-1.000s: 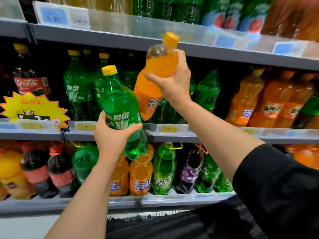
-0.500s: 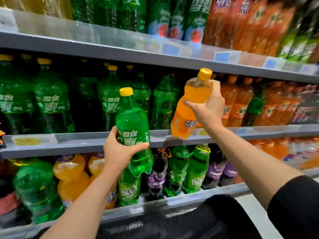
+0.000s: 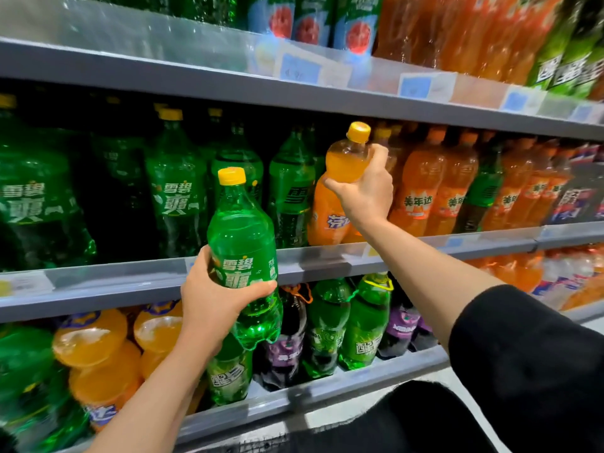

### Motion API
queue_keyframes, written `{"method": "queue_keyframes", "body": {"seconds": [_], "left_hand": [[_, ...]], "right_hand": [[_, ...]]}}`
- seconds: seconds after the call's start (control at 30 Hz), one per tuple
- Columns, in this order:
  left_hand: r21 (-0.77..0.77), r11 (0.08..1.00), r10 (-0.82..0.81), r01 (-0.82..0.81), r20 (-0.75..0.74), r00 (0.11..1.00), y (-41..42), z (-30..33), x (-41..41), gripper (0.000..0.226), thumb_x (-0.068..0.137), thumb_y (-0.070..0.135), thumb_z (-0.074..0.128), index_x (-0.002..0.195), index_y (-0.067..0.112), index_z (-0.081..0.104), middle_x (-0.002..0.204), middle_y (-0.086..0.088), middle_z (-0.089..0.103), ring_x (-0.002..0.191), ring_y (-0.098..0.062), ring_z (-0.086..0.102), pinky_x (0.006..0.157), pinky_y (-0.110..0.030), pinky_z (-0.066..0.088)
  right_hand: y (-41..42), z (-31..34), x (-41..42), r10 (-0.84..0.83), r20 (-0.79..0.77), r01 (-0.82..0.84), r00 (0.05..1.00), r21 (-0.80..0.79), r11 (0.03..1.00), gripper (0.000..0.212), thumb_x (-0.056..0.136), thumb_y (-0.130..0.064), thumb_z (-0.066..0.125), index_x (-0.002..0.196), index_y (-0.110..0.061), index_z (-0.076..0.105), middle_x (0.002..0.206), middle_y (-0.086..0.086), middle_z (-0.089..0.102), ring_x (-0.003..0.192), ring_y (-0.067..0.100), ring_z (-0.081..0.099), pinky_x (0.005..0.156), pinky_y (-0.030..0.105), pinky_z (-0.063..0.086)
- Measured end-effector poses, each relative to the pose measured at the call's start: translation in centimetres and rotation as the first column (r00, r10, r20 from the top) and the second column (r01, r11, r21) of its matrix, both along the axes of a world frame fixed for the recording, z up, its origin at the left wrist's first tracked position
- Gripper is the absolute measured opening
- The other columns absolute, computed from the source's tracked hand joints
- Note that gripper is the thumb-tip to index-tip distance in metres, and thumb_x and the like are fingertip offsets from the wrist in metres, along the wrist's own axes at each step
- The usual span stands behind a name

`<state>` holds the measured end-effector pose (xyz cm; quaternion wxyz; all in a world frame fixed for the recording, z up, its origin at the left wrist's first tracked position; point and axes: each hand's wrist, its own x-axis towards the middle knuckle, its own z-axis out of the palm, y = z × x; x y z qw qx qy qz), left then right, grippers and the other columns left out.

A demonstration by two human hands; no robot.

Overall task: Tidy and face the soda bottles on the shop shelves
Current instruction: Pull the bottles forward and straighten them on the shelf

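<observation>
The right grip (image 3: 362,191) is closed around the neck and shoulder of an orange soda bottle (image 3: 330,210), whose base sits at the front lip of the middle shelf (image 3: 330,259), tilted slightly with its yellow cap up. Just right of that grip stand orange bottles (image 3: 421,188) packed close together; just left of it stand green bottles (image 3: 291,191), so the bottle fills a narrow slot between the two rows. Above its cap there is a little open room under the upper shelf edge (image 3: 294,93). The left grip (image 3: 215,299) is wrapped around the lower body of a green soda bottle (image 3: 243,250), held upright in the open air in front of the middle shelf's rail, clear of the rows. Behind and below that grip, the lower shelf (image 3: 327,387) holds green, purple and orange bottles crowded to its front edge.
</observation>
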<state>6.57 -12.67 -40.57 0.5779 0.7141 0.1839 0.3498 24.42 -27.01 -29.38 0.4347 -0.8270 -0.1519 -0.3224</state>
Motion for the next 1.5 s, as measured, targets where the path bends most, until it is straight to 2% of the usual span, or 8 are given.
{"method": "queue_keyframes", "body": {"seconds": [0.13,0.47,0.7,0.9,1.03,1.17,1.33,1.5], "left_hand": [[0.007,1.0,0.018,-0.018,0.0,1.0,0.5,0.1,-0.5,0.079,0.03,0.05,0.087,0.102,0.033,0.059,0.098,0.01,0.07,0.092,-0.013,0.067,0.083,-0.048,0.056],[0.022,0.997,0.078,-0.078,-0.004,0.997,2.8,0.3,-1.5,0.083,0.029,0.054,0.086,0.104,0.032,0.058,0.1,0.01,0.069,0.095,-0.015,0.065,0.084,-0.049,0.055],[0.025,0.988,0.15,-0.15,0.017,0.989,4.2,0.8,-3.5,0.08,0.029,0.054,0.084,0.101,0.032,0.057,0.1,0.01,0.068,0.095,-0.013,0.065,0.086,-0.048,0.054],[0.028,0.97,0.242,-0.243,0.021,0.97,5.9,1.1,-5.5,0.074,0.039,0.031,0.096,0.102,0.029,0.058,0.096,0.012,0.068,0.089,-0.006,0.065,0.081,-0.035,0.055],[0.037,0.952,0.302,-0.303,0.025,0.953,7.5,1.4,-6.5,0.075,0.042,0.025,0.097,0.106,0.024,0.058,0.097,0.012,0.067,0.09,-0.005,0.064,0.082,-0.035,0.054],[-0.006,0.939,0.343,-0.343,0.078,0.936,9.2,1.6,-7.1,0.083,0.044,0.023,0.097,0.115,0.02,0.055,0.105,0.007,0.067,0.096,-0.011,0.065,0.089,-0.042,0.054],[-0.023,0.92,0.388,-0.391,0.181,0.904,10.7,2.5,-7.8,0.086,0.038,0.031,0.094,0.113,0.021,0.052,0.108,0.003,0.066,0.1,-0.015,0.065,0.09,-0.045,0.054],[-0.011,0.907,0.41,-0.42,0.242,0.879,12.6,3.8,-8.1,0.095,0.043,0.036,0.094,0.125,0.017,0.05,0.119,-0.001,0.063,0.111,-0.02,0.062,0.094,-0.046,0.052]], "right_hand": [[0.9,0.3,0.5,-0.085,-0.088,0.082,0.993,-0.04,0.996,0.076,0.07,-0.04,0.083,0.122,-0.012,0.036,0.095,0.005,0.061,0.093,0.03,0.063,0.079,0.043,0.051],[2.5,-1.2,1.2,-0.118,-0.091,0.118,0.989,0.001,0.993,0.062,0.077,-0.026,0.077,0.123,-0.006,0.042,0.115,0.013,0.059,0.103,0.033,0.059,0.085,0.042,0.051],[2.9,-2.9,0.3,-0.032,-0.079,0.035,0.996,0.037,0.999,0.081,0.084,-0.023,0.072,0.145,0.001,0.024,0.145,0.017,0.038,0.134,0.03,0.037,0.108,0.03,0.03],[2.7,-6.6,0.5,-0.085,-0.017,0.083,0.996,-0.066,0.994,0.064,0.084,-0.019,0.07,0.136,0.004,0.039,0.131,0.022,0.047,0.122,0.035,0.043,0.103,0.039,0.034],[3.9,-8.6,-0.6,-0.086,-0.044,0.087,0.995,0.022,0.996,0.063,0.085,-0.02,0.068,0.136,0.004,0.041,0.133,0.024,0.047,0.124,0.037,0.042,0.105,0.04,0.031],[6.0,-10.3,-3.0,-0.043,0.222,0.02,0.974,0.105,0.994,0.048,0.082,-0.016,0.066,0.122,0.004,0.05,0.116,0.023,0.054,0.11,0.034,0.045,0.098,0.04,0.032],[9.9,-13.2,-6.6,0.347,0.33,-0.287,0.878,-0.217,0.933,0.032,0.083,-0.027,0.06,0.104,-0.002,0.058,0.104,0.016,0.058,0.101,0.03,0.05,0.087,0.038,0.038],[10.6,-15.1,-7.1,0.429,0.294,-0.305,0.854,-0.385,0.871,0.035,0.083,-0.029,0.059,0.103,0.0,0.061,0.103,0.015,0.056,0.099,0.031,0.05,0.086,0.038,0.039]]}}
